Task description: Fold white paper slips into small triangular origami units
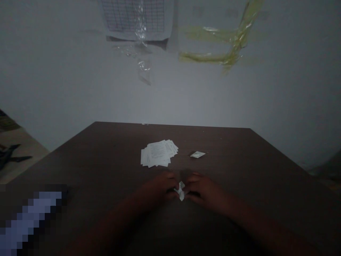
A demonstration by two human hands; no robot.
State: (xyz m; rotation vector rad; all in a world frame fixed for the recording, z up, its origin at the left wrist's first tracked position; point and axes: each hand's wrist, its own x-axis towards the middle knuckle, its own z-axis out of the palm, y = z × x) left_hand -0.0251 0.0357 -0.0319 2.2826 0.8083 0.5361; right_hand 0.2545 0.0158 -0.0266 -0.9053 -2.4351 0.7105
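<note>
A small folded piece of white paper (181,192) is pinched between my two hands, low in the middle of the view. Fingers of my left hand (163,185) close on its left side. From the right, my right hand (204,189) grips the other side with thumb and fingers. Just beyond my left hand lies a loose, fanned pile of printed paper sheets (158,153). Another folded paper piece (198,154), diamond-shaped, rests on the table past my right hand. Dim light hides the finer folds.
The dark brown table (119,133) meets a pale wall (170,99) at its far edge. A gridded sheet (122,17) and yellow tape (207,57) are stuck to the wall. A pixelated bluish patch (32,217) covers the near left corner.
</note>
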